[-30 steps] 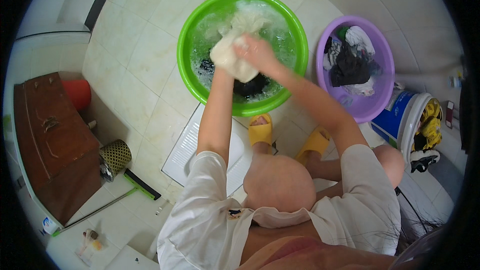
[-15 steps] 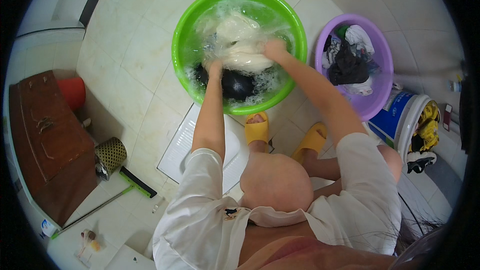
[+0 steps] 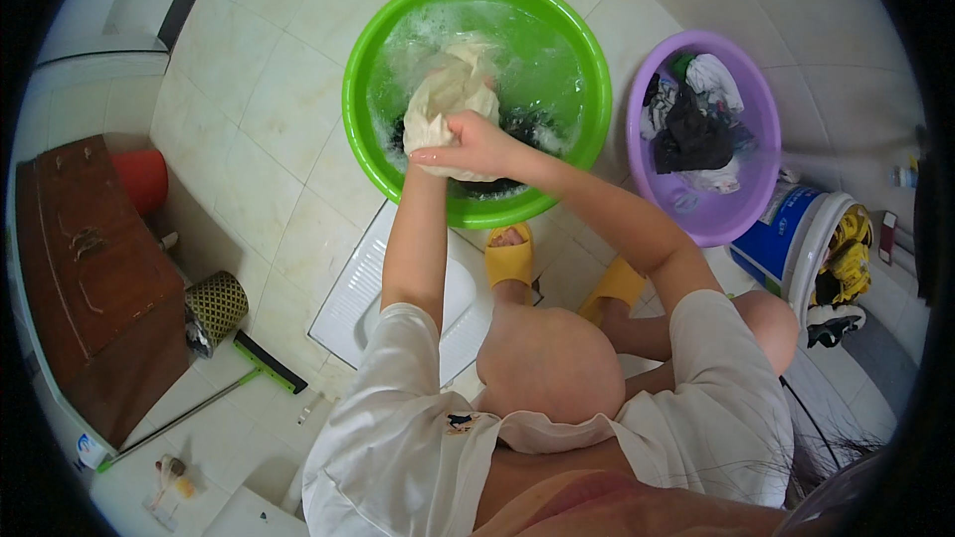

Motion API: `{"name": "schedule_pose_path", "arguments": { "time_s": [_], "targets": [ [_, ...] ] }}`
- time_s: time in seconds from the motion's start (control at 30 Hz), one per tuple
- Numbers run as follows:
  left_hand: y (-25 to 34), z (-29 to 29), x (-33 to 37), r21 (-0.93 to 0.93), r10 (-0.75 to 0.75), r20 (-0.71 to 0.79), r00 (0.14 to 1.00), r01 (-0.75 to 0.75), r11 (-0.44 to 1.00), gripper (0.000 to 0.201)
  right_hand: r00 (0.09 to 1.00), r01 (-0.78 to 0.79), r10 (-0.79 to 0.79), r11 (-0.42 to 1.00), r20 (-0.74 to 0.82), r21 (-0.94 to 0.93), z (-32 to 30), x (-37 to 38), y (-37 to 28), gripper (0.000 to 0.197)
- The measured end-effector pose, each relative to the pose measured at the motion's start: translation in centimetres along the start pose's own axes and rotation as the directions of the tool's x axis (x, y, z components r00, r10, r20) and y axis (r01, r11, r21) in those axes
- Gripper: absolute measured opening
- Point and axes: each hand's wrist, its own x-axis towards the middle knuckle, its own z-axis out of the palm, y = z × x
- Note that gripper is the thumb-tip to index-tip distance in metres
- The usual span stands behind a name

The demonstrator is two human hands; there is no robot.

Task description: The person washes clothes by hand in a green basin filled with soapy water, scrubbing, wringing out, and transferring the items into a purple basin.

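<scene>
A wet cream-coloured garment (image 3: 448, 99) is bunched up over soapy water in a bright green basin (image 3: 597, 89). My right hand (image 3: 473, 147) grips its near edge, the thumb lying across my left wrist. My left hand is covered by the cream cloth, with only the forearm (image 3: 416, 239) showing below, so its fingers are hidden. Dark cloth (image 3: 527, 129) lies in the water beneath and beside the cream garment.
To the right stands a purple basin (image 3: 766, 129) with dark and white clothes. Beside it is a tilted blue-and-white bucket (image 3: 791, 229) holding yellow items. A squat toilet (image 3: 348, 283), squeegee (image 3: 271, 363), woven bin (image 3: 219, 300) and brown cabinet (image 3: 99, 288) are around.
Both hands have come together at the near left of the green basin. The cream garment is gathered up and now covers my left hand; my right hand has moved left across it.
</scene>
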Motion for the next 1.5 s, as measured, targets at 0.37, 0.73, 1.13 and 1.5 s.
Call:
{"name": "schedule_pose_path", "arguments": {
  "time_s": [0.37,0.73,1.13,1.5],
  "targets": [
    [-0.8,-0.4,1.8,0.136,0.23,-0.148,0.962,-0.211,0.968,0.044,0.729,-0.55,-0.068,0.533,-0.681,-0.643,-11.4,1.9,10.4,0.036],
    [-3.3,-5.2,3.8,0.404,0.274,-0.309,0.911,-0.135,0.905,0.045,0.736,-0.657,0.408,0.242,-0.539,-0.714,-11.8,3.5,14.2,0.031],
    [-0.9,3.0,0.7,-0.153,-0.142,0.282,0.949,0.191,0.97,0.031,0.965,0.215,-0.24,0.956,-0.107,-0.199,-1.4,0.5,0.5,0.026],
    [-2.5,-0.2,1.7,-0.102,-0.003,-0.227,0.974,-0.021,0.995,0.041,0.732,-0.587,-0.099,0.411,-0.674,-0.698,-11.5,2.6,11.9,0.037]
  ]
}}
